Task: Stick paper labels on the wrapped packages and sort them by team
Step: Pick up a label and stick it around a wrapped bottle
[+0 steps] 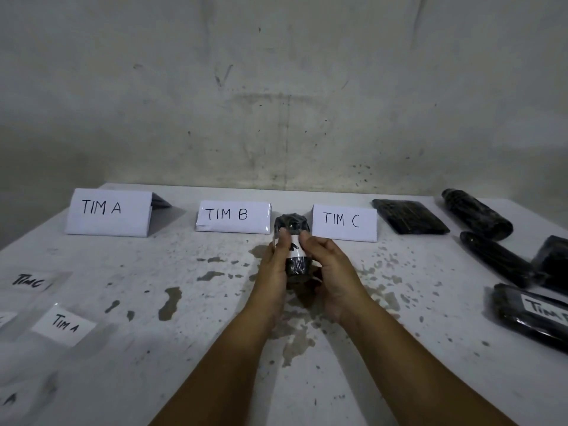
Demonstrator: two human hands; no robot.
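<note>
A small black wrapped package, roughly cylindrical, is held upright over the table's middle between the TIM B and TIM C signs. My left hand and my right hand grip it from both sides, thumbs pressing a white paper label onto its front. Folded paper signs stand along the back: TIM A, TIM B, TIM C. Loose labels lie at the left: one reading TIM C, one reading TIM A.
Several black wrapped packages lie at the right: a flat one, a roll, a long one, and one bearing a TIM label. The white table is stained. A grey wall stands behind.
</note>
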